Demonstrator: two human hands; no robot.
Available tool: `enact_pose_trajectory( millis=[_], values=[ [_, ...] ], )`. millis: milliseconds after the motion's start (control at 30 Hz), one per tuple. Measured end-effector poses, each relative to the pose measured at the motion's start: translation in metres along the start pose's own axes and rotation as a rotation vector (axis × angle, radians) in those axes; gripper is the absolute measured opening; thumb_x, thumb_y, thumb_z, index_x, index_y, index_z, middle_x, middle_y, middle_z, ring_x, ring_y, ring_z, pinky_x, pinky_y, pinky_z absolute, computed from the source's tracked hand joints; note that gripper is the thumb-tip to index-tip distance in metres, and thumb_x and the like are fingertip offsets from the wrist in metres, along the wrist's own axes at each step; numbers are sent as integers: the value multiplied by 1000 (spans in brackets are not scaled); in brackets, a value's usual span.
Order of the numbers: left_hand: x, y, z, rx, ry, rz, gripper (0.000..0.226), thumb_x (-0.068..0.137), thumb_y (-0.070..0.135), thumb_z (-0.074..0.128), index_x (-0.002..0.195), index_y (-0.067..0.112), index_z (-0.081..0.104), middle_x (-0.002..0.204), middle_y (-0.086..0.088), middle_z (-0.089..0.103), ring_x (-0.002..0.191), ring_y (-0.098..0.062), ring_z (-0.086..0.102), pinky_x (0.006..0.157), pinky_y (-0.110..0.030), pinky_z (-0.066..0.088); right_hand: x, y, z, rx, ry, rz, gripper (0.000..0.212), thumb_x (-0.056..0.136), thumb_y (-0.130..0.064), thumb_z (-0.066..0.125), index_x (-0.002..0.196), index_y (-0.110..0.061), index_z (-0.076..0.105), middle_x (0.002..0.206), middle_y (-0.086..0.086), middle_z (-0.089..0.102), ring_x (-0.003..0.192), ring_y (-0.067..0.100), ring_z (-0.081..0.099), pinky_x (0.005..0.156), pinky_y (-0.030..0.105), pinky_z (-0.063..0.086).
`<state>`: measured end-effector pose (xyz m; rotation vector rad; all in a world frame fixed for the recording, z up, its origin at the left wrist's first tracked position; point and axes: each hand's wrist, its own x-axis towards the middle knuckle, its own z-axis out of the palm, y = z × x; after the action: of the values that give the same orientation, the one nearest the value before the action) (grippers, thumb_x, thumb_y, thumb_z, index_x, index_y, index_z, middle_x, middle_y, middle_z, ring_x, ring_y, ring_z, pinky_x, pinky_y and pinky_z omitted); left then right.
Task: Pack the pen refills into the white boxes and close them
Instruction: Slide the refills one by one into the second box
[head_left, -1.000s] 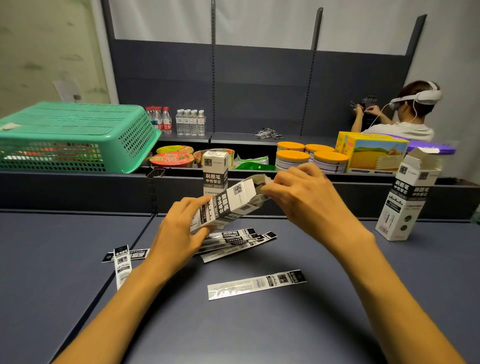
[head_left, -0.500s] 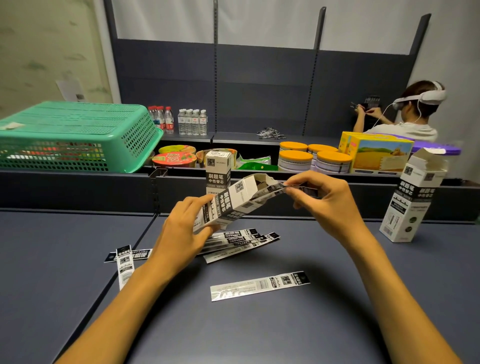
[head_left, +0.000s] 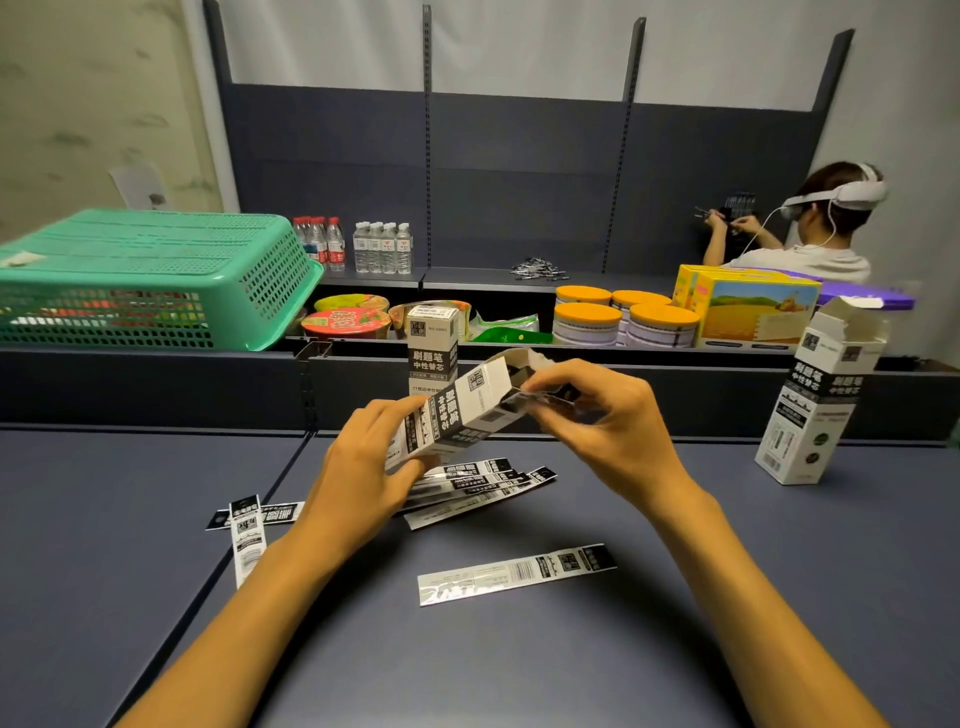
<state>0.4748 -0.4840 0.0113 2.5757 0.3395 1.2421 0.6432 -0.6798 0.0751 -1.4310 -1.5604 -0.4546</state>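
My left hand (head_left: 363, 467) grips the lower end of a white and black box (head_left: 462, 405), tilted with its open mouth up and to the right. My right hand (head_left: 608, 431) pinches a pen refill packet (head_left: 545, 399) whose end sits in that mouth. Several refill packets (head_left: 483, 480) lie in a pile under the box. One single packet (head_left: 517, 574) lies nearer to me, and two more packets (head_left: 249, 530) lie at the left. A shut box (head_left: 432, 338) stands behind. An open box (head_left: 815, 395) stands at the right.
A green basket (head_left: 150, 275) lies upside down on the ledge at the left. Behind the ledge are noodle bowls (head_left: 345, 322), orange-lidded tubs (head_left: 623, 322), water bottles (head_left: 382, 248) and a yellow carton (head_left: 753, 312). A person with a headset (head_left: 810, 228) works at the back right.
My right hand drew back to the right with a refill packet, then came back to the box mouth and pushed the packet partway in. My left hand has kept the box tilted.
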Motion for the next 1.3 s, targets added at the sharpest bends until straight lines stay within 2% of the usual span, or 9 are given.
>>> enact_pose_trajectory(
  millis=[133, 333, 433, 500, 600, 733, 800, 1033, 1300],
  values=[
    [-1, 0, 0, -2, -6, 7, 64, 78, 14, 78, 136, 19, 49, 120, 0, 57, 105, -14, 51, 88, -25, 44, 1, -3, 3, 144, -16, 198, 18, 88, -8, 69, 105, -12, 68, 102, 1, 70, 81, 20, 71, 65, 23, 59],
    [-1, 1, -1, 2, -10, 8, 64, 78, 12, 77, 136, 19, 50, 120, 0, 57, 103, -12, 50, 86, -22, 42, -1, -4, 7, 92, -130, 188, 15, 94, -12, 61, 105, -17, 69, 112, -8, 66, 60, 11, 69, 60, 20, 57],
    [-2, 0, -1, -1, -8, 6, 63, 78, 12, 78, 135, 18, 51, 119, -1, 58, 103, -12, 50, 85, -21, 41, 0, 0, 13, 43, -219, 185, 23, 95, -6, 60, 112, -17, 70, 115, 4, 70, 62, 10, 70, 59, 25, 59],
    [-2, 1, -2, -13, -2, 9, 63, 78, 11, 78, 134, 18, 51, 119, -1, 58, 104, -12, 51, 85, -22, 43, 1, 0, 16, 32, -246, 178, 26, 94, -4, 59, 114, -17, 71, 116, 1, 70, 69, 7, 69, 63, 26, 60],
    [-1, 5, -2, -38, 8, 19, 63, 77, 12, 78, 134, 18, 52, 119, 0, 58, 104, -13, 52, 86, -25, 46, 2, -3, 12, 71, -146, 108, 21, 91, -10, 64, 110, -11, 71, 117, -5, 65, 84, 2, 67, 67, 18, 56],
    [1, 4, -2, -36, 14, 7, 64, 77, 12, 78, 134, 20, 51, 118, 1, 58, 104, -13, 52, 87, -25, 44, -1, -5, 9, 68, 10, 59, 14, 86, -14, 67, 99, -9, 70, 103, 5, 69, 89, 13, 67, 70, 18, 56],
    [0, 3, -2, -33, 14, 2, 63, 77, 14, 78, 134, 21, 51, 118, 2, 58, 103, -13, 52, 87, -27, 45, -3, -4, 11, 56, 36, 23, 11, 87, -11, 69, 96, -5, 69, 99, 6, 69, 86, 12, 68, 66, 17, 56],
    [-1, 3, -2, -32, 8, -1, 63, 78, 14, 78, 135, 19, 51, 119, 1, 58, 104, -15, 52, 88, -29, 46, -3, -7, 17, 220, -80, 235, 11, 92, -7, 64, 102, -5, 66, 101, -1, 70, 63, 13, 70, 60, 20, 56],
    [-3, 2, -1, -26, -3, -3, 63, 78, 12, 78, 135, 19, 50, 119, 1, 57, 104, -14, 52, 86, -26, 46, -4, -5, 14, 144, -174, 234, 18, 95, -13, 60, 111, -11, 69, 106, -8, 68, 66, 11, 70, 61, 24, 58]
  ],
)
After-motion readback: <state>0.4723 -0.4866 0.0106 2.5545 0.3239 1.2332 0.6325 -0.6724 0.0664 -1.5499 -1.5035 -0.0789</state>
